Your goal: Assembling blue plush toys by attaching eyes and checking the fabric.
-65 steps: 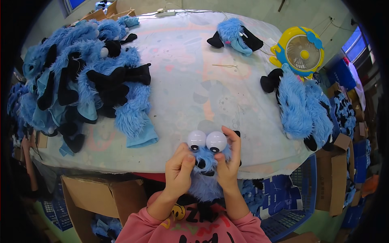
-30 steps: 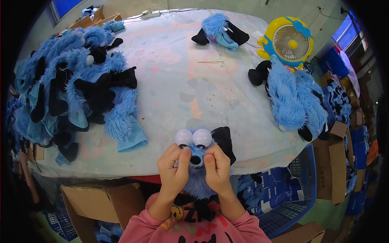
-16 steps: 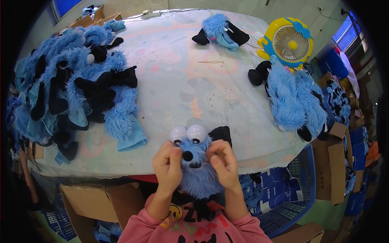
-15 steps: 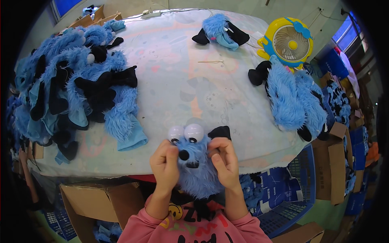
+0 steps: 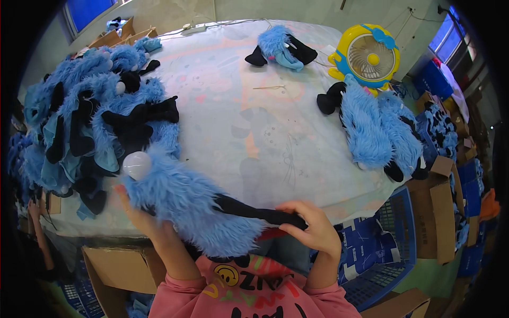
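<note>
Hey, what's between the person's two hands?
In the head view, a furry blue toy spans from the left hand to the right hand, which grips its black strip.

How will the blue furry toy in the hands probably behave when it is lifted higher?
The blue furry toy would probably droop: similar toys heaped beyond it lie limp and overlapping. Its glossy white eye may be slippery, its long fur softer to grip.

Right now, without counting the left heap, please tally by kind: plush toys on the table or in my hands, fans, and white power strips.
Blue plush toys: 4
Yellow-and-blue fan: 1
White power strip: 1
Total: 6
</note>
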`<state>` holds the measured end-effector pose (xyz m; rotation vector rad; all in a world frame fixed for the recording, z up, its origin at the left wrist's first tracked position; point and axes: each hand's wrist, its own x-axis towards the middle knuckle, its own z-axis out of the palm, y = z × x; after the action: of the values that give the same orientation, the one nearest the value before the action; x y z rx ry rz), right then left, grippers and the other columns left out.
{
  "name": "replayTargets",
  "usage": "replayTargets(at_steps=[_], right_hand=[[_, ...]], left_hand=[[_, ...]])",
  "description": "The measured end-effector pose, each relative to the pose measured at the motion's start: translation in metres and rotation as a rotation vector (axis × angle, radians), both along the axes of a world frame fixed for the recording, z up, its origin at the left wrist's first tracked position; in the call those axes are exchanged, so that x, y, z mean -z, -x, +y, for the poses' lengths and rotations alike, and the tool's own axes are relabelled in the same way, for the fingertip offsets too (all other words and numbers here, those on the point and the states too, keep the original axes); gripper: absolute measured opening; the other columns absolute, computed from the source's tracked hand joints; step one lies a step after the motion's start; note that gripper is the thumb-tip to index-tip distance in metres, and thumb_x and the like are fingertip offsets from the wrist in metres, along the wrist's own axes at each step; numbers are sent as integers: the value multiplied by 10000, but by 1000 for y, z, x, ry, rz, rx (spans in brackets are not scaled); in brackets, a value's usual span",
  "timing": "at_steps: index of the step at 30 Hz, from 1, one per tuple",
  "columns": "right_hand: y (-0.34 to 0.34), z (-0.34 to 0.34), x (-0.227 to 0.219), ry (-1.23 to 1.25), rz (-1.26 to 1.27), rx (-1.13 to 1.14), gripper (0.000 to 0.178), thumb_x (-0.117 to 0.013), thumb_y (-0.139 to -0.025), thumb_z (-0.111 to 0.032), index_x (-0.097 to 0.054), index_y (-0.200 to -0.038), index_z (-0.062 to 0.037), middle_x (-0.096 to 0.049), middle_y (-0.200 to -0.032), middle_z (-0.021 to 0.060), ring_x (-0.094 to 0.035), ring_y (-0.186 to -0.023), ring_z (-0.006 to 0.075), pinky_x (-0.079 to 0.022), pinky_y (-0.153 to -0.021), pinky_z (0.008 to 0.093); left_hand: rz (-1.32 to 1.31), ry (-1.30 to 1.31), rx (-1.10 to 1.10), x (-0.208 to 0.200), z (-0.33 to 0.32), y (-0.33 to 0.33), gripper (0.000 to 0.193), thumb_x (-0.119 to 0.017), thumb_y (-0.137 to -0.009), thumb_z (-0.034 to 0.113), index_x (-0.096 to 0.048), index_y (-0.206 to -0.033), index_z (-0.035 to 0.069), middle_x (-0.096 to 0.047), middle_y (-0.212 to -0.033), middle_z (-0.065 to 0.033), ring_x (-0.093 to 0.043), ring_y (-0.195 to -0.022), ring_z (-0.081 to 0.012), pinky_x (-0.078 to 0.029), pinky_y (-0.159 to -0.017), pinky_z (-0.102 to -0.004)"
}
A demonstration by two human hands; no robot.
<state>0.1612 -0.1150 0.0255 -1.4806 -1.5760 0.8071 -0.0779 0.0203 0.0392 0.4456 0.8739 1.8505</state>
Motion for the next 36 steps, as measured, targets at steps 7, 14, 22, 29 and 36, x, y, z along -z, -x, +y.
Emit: replayTargets(at_steps=[7, 14, 22, 29, 36], right_hand=[[-10, -14, 13, 362, 445, -2, 313, -575, -768, -77, -510, -1071, -43, -575, -736, 28, -508, -641, 96, -392, -603, 214], [-1, -10, 20, 256, 667, 116, 392, -551, -768, -48, -441, -1144, -18, -588, -771, 55, -549, -690, 118, -419, -629, 211], [42, 30, 16, -326, 173, 271, 470, -567, -723, -36, -427, -1169, 9, -580, -942, 109, -560, -842, 188, -435, -767, 269], [26, 38, 44, -103, 997, 364, 483, -517, -679, -6, -448, -1157, 14, -557, -1037, 113, -542, -885, 207, -421, -805, 298], [19, 36, 58, -166, 1246, 370, 488, -460, -653, 16, -462, -1141, -2, -560, -1018, 110, -548, -840, 206, -433, -774, 295]], left_hand=[[137, -39, -162, -8, 7, 15, 389, -374, -915, 366, -555, -956, 24, -579, -887, -30, -537, -777, -96, -428, -719, -217], [310, -55, -230, -11, 7, 5, 348, -379, -917, 323, -570, -917, 33, -585, -839, -36, -540, -715, -97, -426, -677, -208], [878, -481, 645, -31, -21, -68, 231, -416, -878, 144, -593, -806, 14, -542, -814, -51, -447, -673, -117, -368, -639, -198], [543, -444, 826, -9, -15, -40, 234, -376, -848, 78, -523, -992, -33, -542, -1034, -122, -485, -911, -175, -355, -843, -265], [547, -282, 1077, 20, -41, -23, 147, -406, -821, 26, -503, -923, -17, -540, -1067, -145, -503, -871, -171, -384, -802, -243]])
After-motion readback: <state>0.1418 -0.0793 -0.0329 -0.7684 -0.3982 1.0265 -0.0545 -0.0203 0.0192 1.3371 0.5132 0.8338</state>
